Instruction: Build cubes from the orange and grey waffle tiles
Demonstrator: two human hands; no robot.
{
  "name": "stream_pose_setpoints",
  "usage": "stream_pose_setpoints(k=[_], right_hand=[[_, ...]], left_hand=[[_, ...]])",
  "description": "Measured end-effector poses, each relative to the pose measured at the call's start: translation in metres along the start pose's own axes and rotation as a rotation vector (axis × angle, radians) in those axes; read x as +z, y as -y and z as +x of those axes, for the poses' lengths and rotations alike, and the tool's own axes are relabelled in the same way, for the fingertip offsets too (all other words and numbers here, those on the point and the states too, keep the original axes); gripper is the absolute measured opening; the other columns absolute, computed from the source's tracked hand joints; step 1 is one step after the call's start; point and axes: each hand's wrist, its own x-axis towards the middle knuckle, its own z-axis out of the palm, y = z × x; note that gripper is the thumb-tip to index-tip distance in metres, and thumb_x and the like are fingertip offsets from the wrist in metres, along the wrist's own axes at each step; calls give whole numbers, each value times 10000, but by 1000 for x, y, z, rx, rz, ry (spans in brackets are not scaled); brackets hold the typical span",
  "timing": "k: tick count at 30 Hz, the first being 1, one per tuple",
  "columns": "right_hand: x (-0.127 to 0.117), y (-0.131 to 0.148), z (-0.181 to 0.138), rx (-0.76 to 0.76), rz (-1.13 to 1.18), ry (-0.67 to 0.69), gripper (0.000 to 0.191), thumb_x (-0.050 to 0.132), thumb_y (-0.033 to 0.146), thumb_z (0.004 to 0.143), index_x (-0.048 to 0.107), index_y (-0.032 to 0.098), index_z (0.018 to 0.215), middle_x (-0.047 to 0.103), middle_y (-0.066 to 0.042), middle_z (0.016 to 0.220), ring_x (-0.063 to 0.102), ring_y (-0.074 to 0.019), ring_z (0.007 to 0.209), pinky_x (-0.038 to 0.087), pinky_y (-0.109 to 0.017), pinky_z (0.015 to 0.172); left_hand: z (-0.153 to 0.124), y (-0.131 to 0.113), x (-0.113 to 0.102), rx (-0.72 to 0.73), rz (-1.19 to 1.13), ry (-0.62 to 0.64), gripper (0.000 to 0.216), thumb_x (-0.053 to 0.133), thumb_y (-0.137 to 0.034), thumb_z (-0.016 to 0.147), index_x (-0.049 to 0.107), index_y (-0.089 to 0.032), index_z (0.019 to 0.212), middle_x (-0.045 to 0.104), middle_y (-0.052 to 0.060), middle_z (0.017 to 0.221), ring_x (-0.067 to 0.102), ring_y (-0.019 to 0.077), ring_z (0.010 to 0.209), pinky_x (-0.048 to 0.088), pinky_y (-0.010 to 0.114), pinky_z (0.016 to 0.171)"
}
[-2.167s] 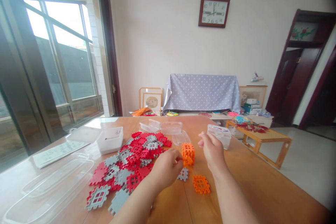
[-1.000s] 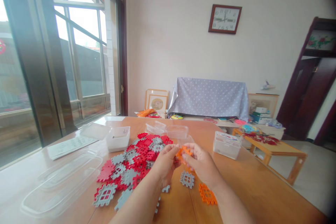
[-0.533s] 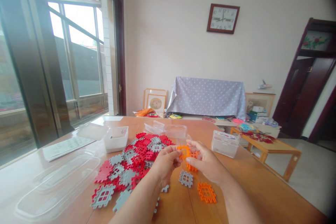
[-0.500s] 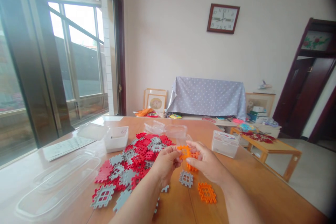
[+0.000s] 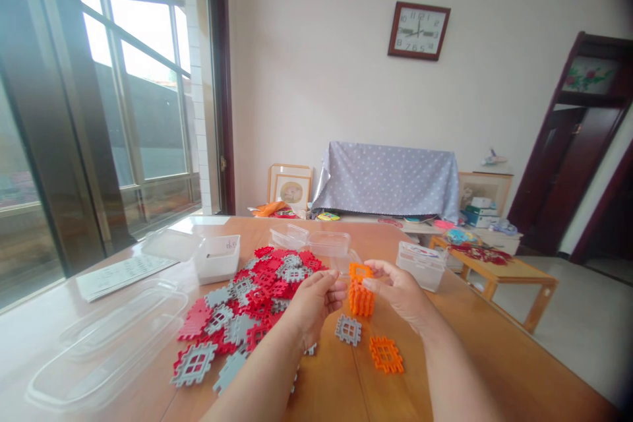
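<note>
My right hand (image 5: 401, 291) pinches an orange window-shaped interlocking tile (image 5: 361, 271) at its right edge, thumb in front. Directly below the held tile stands a stack of orange tiles (image 5: 361, 300), a block with notched edges. My left hand (image 5: 319, 303) is just left of the stack, fingers loosely curled and nothing visible in them. In front of the stack lies a grey window tile (image 5: 348, 330), and nearer to me an orange window tile (image 5: 386, 355). Left of my left hand spreads a heap of red and grey tiles (image 5: 262, 297), partly hidden by my forearm.
A white box (image 5: 217, 260) and a clear lid (image 5: 109, 349) are at the left, near printed sheets (image 5: 123, 277). Clear containers (image 5: 329, 244) stand behind the heap. A clear-sided box (image 5: 419, 267) is at the right of the wooden table (image 5: 341, 392).
My left hand has let go of the orange tile and drawn slightly away. My right hand has shifted right with the tile, and the orange stack beneath now shows.
</note>
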Motion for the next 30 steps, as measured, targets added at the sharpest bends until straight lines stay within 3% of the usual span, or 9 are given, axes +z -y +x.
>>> stream_pose_setpoints(k=[4,9,14,18,25,30], right_hand=[[-3,-22,9,60,4,-74,543,748,490,759,686,192,1209,711,-91,1180,609,-287,1135,417,-440,1054],[-2,-39,12,110,37,-39,575,744,474,763,673,181,1253,693,-105,1258,589,-296,1207,396,-463,1095],[-1,-41,9,136,60,-12,619,743,423,766,631,193,1329,664,-108,1321,566,-293,1260,372,-471,1124],[-1,-42,12,180,81,-65,660,694,379,786,551,198,1405,694,-91,1252,617,-261,1192,415,-436,1086],[-4,-42,15,179,32,-120,431,620,369,806,692,168,1181,741,-95,1141,664,-267,1098,473,-392,1002],[-5,-46,16,168,-18,-132,378,632,368,781,736,177,1090,769,-72,1036,679,-277,1006,490,-410,952]], left_hand=[[1,2,-3,-9,84,-51,411,791,-426,737,617,-162,1001,718,80,896,656,140,742,464,264,740],[0,7,-5,7,170,-45,475,789,-511,709,632,-172,1003,724,92,966,650,154,804,434,270,763],[1,10,-4,30,245,-33,513,745,-580,742,662,-188,1061,698,125,1151,612,224,1049,414,319,866],[-1,14,4,28,246,-43,590,678,-663,779,672,-224,1173,608,140,1371,493,294,1301,381,384,994],[-9,17,17,67,226,54,648,551,-704,855,627,-253,1313,432,100,1562,254,273,1511,250,419,1169],[-12,14,26,48,193,117,671,543,-720,847,657,-226,1286,486,97,1523,266,303,1505,302,432,1160]])
